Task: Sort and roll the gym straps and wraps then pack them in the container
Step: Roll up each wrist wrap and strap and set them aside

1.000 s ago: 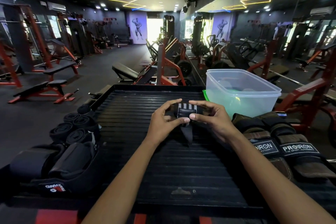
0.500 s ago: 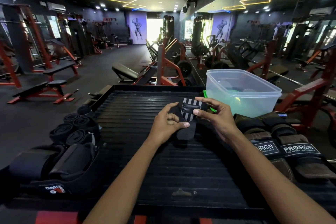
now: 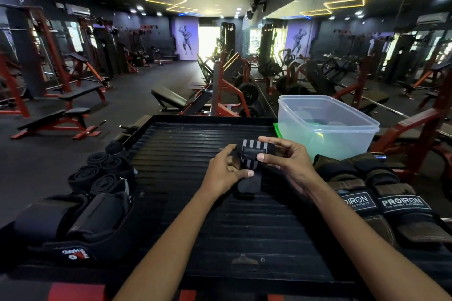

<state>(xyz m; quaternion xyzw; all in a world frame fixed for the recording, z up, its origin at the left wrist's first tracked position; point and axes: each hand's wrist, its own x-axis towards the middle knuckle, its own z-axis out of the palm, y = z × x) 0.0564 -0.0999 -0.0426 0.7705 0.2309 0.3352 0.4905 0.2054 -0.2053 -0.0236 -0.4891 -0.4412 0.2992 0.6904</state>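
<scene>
A black wrist wrap with grey stripes (image 3: 252,155) is held just above the ribbed black platform (image 3: 186,154), its loose black tail hanging toward me. My left hand (image 3: 226,171) grips its left side, thumb across the tail. My right hand (image 3: 287,161) pinches its right end between thumb and fingers. A clear plastic container (image 3: 327,127) stands at the back right, on a green lid (image 3: 276,128). Several rolled black straps (image 3: 102,173) lie at the platform's left edge.
Black padded cuffs (image 3: 68,222) lie at the near left. Brown and black PROIRON wrist straps (image 3: 381,190) lie at the right below the container. Red and black gym benches and machines fill the floor beyond.
The wrap has turned in my hands, with more of it wound up and the hanging tail shorter. Both hands shifted slightly right and toward the container.
</scene>
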